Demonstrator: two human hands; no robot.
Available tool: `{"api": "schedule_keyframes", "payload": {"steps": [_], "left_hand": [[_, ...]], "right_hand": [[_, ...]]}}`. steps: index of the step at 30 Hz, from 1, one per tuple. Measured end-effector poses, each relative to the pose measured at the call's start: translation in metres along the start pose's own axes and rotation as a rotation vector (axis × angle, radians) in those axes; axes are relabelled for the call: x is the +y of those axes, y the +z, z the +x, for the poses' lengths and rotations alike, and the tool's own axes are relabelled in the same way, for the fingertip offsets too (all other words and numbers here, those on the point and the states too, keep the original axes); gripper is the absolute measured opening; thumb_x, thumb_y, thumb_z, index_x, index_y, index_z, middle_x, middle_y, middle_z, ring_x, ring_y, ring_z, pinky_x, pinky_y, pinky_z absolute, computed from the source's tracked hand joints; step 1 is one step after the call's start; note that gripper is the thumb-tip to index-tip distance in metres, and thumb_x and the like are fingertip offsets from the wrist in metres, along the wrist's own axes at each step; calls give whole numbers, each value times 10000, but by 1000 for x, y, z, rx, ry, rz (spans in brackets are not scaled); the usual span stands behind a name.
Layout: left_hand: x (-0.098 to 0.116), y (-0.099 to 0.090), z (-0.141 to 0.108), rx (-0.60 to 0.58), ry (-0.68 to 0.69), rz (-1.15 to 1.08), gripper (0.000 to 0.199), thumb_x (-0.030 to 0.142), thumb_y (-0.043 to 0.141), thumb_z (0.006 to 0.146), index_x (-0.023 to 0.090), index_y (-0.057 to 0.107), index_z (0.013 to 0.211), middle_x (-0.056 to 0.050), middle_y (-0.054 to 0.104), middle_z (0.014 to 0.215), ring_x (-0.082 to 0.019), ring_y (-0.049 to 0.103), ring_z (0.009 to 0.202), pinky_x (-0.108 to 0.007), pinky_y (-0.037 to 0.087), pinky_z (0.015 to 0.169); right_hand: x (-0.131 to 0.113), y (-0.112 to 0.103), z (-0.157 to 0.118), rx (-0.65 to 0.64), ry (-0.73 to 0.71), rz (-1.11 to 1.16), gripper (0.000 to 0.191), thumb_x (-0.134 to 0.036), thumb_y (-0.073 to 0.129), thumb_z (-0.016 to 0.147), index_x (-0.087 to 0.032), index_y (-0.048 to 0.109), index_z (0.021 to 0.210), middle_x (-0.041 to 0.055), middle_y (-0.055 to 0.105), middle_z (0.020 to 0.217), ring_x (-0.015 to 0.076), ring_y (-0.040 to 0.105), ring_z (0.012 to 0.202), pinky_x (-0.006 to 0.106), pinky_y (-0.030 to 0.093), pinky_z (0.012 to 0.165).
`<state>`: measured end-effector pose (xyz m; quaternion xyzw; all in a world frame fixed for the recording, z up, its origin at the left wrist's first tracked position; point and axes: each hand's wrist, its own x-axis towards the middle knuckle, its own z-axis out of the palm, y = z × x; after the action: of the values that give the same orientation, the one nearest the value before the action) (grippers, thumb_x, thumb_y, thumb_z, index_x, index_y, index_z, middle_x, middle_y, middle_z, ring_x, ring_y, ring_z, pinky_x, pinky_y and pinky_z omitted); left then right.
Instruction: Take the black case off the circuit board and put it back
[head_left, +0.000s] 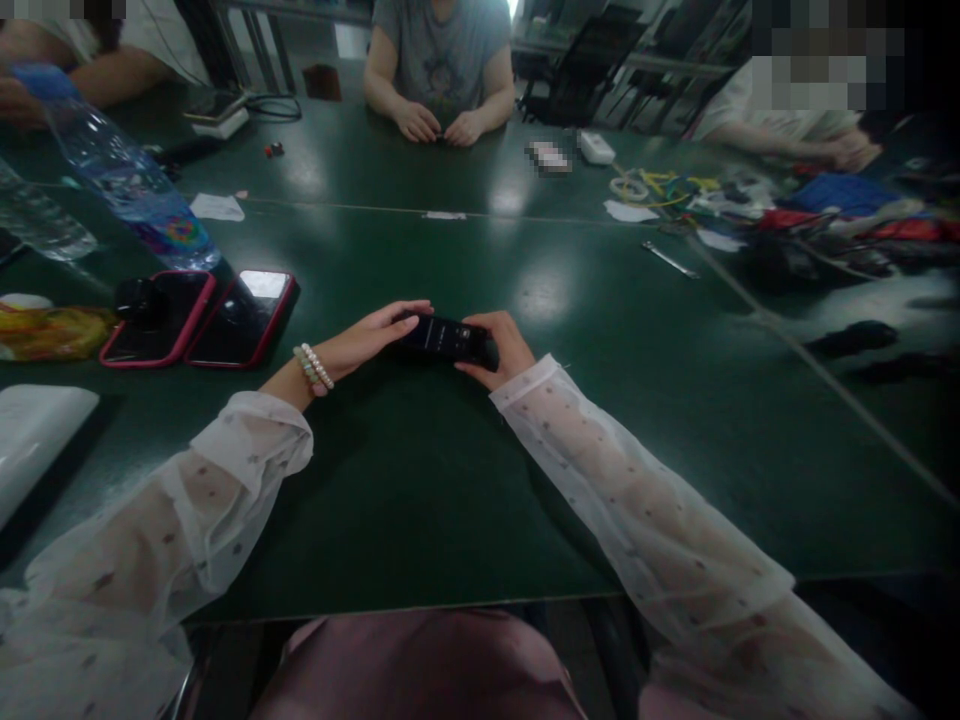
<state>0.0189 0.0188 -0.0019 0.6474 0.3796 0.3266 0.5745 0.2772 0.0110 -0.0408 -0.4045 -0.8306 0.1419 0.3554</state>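
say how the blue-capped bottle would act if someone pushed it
The bottle is tall and narrow, so a push near its cap would probably tip it. Its clear sides look like thin plastic, likely to dent under a firm grip. The glossy table might let it slide if pushed low.

We can read no text, brand or number here. At ten o'clock, the bottle (139,180) carries a colourful label (180,235), its lettering too blurred for us to make out. At twelve o'clock, the dark device (448,340) shows small pale marks on its screen, perhaps characters or icons. Beyond it, the grey shirt (442,45) bears a print we cannot decipher.
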Motion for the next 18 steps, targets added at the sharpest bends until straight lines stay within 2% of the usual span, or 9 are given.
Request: {"api": "schedule_keyframes", "payload": {"steps": [8,12,15,18], "left_hand": [[2,1,0,5,-36,-22,461,458,557,947,230,576,1347,-84,536,1444,-259,451,1361,-415,299,1157],[3,3,-1,14,-51,-23,470,470,564,940,227,580,1341,-89,564,1408,-270,466,1340,-431,311,1143],[4,2,-1,9,-51,-18,465,471,565,938,235,584,1339,-86,564,1408,-272,468,1337,-434,316,1139],[4,1,-1,7,-51,-8,463,472,573,936,241,588,1337,-83,558,1416,-270,468,1338,-429,317,1139]], "right_hand": [[-8,-4,0,1,-22,25,520,-254,724,754,-290,489,1216,84,517,1182,286,556,1145,508,525,957],[-5,0,0,-2,-5,59,669,-465,809,662,-290,493,1226,93,551,1192,330,561,1144,563,489,973],[-4,0,-2,21,88,140,725,-622,754,678,-289,490,1265,95,594,1174,326,578,1140,567,458,1001],[-4,-4,-2,51,237,289,577,-647,629,799,-272,525,1226,84,642,1100,282,615,1114,520,459,1007]]}}
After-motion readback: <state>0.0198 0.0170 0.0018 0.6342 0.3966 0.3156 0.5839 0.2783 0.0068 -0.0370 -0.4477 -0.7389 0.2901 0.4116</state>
